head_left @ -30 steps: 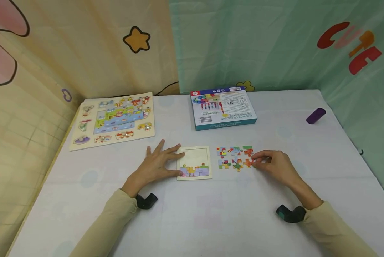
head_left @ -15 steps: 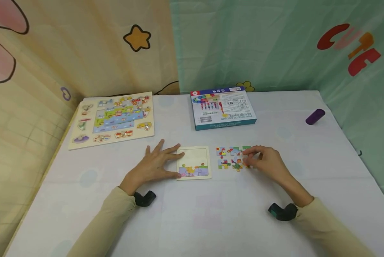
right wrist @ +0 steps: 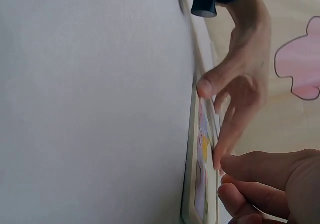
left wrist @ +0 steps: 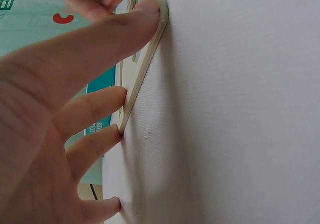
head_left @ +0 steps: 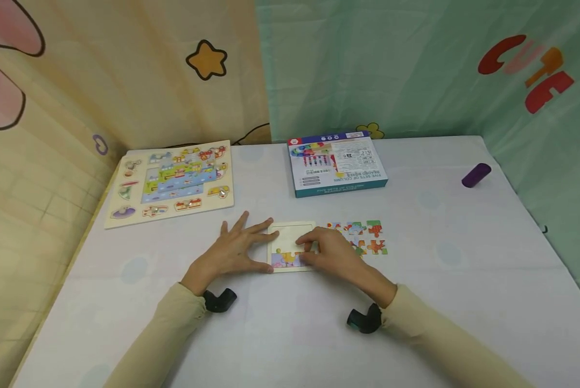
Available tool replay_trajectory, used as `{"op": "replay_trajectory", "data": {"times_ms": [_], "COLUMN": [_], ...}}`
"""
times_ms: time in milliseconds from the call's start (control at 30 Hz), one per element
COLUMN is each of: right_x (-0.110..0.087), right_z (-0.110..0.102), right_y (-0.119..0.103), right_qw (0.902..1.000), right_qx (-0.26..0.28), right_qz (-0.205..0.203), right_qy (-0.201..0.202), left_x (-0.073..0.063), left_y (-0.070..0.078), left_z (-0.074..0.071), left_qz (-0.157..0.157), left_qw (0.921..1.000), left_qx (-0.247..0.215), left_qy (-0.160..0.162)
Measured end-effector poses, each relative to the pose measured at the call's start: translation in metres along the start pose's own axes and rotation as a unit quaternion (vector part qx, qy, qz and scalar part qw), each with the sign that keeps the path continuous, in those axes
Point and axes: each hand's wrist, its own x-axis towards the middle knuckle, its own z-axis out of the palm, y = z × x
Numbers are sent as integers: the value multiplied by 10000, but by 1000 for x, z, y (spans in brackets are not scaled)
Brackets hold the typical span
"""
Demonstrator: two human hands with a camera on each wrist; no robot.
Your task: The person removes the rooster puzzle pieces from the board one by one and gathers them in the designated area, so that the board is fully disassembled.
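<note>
A small light wooden puzzle tray (head_left: 292,237) lies on the table, a row of joined jigsaw pieces (head_left: 283,259) along its near edge. My left hand (head_left: 233,245) has its fingers spread; in the left wrist view the thumb (left wrist: 147,14) rests on the tray's rim and two fingertips touch its side. Over the tray's right part is my right hand (head_left: 335,250), fingers loosely bent, covering some pieces. Between its thumb (right wrist: 250,165) and fingers no piece shows in the right wrist view. Loose jigsaw pieces (head_left: 376,229) lie in two rows right of the tray, partly hidden by that hand.
A large wooden picture board (head_left: 173,183) with knobbed pieces lies at the back left. A boxed toy set (head_left: 338,164) stands behind the loose pieces. Toward the far right rests a purple cylinder (head_left: 476,175). Patterned curtains (head_left: 367,64) hang at the back and sides.
My right hand has moved left from the rightmost loose pieces to above the tray's right part. Those rightmost pieces are uncovered again. My left hand stays in place on the tray.
</note>
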Motion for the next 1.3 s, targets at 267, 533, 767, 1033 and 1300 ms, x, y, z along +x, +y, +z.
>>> {"op": "replay_trajectory", "data": {"times_ms": [267, 533, 767, 1033, 1300], "right_x": [8, 11, 14, 14, 15], "right_z": [22, 26, 28, 28, 25], "right_y": [-17, -23, -22, -20, -14], "right_qw": [9968, 9974, 9983, 9998, 9966], "right_qx": [-703, -695, -514, -114, 816], "right_qz": [-278, -103, -63, -26, -134], "right_qy": [-244, -167, -256, -151, -47], "left_x": [1, 2, 2, 2, 1], "left_y": [-1, 0, -1, -1, 0], "left_z": [2, 1, 1, 1, 1], "left_qz": [-15, -94, -113, -93, -135], "left_qw": [10000, 9999, 9999, 9999, 9999], "left_qx": [-73, -100, -61, -16, 8], "left_qy": [-40, -76, -78, -57, -50]}}
